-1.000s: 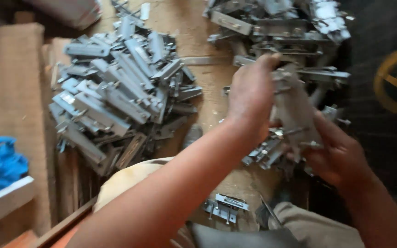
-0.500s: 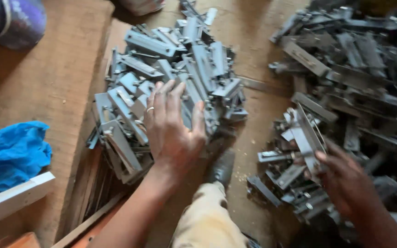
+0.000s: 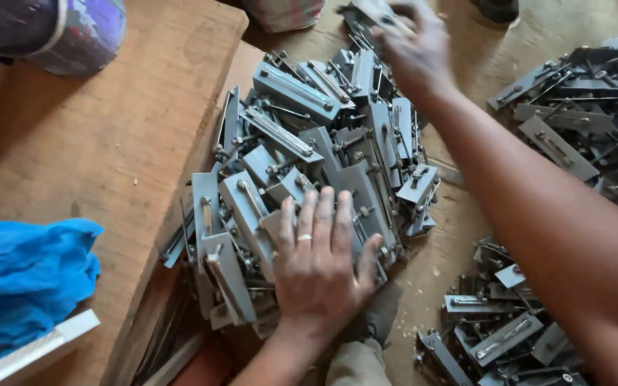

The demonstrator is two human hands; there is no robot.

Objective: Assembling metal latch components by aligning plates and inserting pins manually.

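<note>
a big heap of grey metal brackets [image 3: 309, 164] lies in the middle of the floor, partly on the edge of a wooden board [image 3: 109, 143] and partly on bare ground. the pieces are flat plates with bolts and slots, stacked loosely and pointing every way.

the left hand [image 3: 320, 268] lies palm down on the near edge of this heap, forearm coming up from the bottom of the view. its fingers [image 3: 323, 214] are spread flat and straight over the plates, the thumb out to the right side, and a ring shows on one finger. it presses on the pieces and grips none of them.

the right arm stretches across from the lower right to the far end of the same heap. the right hand [image 3: 413, 46] is up there, blurred, knuckles toward the camera, fingers curled down onto a bracket at the top of the pile; whether it has closed around that piece i cannot tell.

beyond the right arm a second spread of the same brackets [image 3: 581, 121] covers the upper right, and a smaller cluster [image 3: 495, 329] sits at the lower right, well apart from the main heap. a blue cloth [image 3: 26, 279] lies bunched at the lower left on the board, with a pale strip [image 3: 37, 350] just beside it. another person's purple-clad limb [image 3: 59, 32] shows at the upper left.
</note>
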